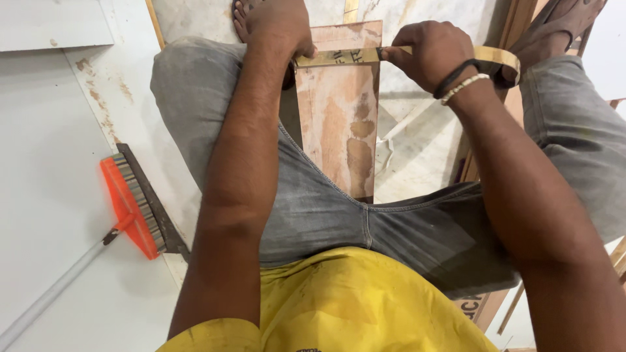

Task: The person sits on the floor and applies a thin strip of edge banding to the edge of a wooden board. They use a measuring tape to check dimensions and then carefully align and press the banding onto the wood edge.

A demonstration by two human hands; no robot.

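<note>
I squat over a narrow plywood board (339, 124) that lies on the floor between my knees. A yellow measuring tape (339, 57) is stretched across the board near its far end. My left hand (277, 29) pins the tape's left end at the board's left edge. My right hand (430, 52) pinches the tape just past the board's right edge, and the loose tape curls behind that wrist (502, 58). A black band and a beaded bracelet circle the right wrist.
An orange broom head (134, 205) with a white handle (52, 293) lies on the white sheet at the left. Wooden strips (515, 26) lie at the right by my sandalled foot (561, 29). The floor (424, 137) under the board is pale and marbled.
</note>
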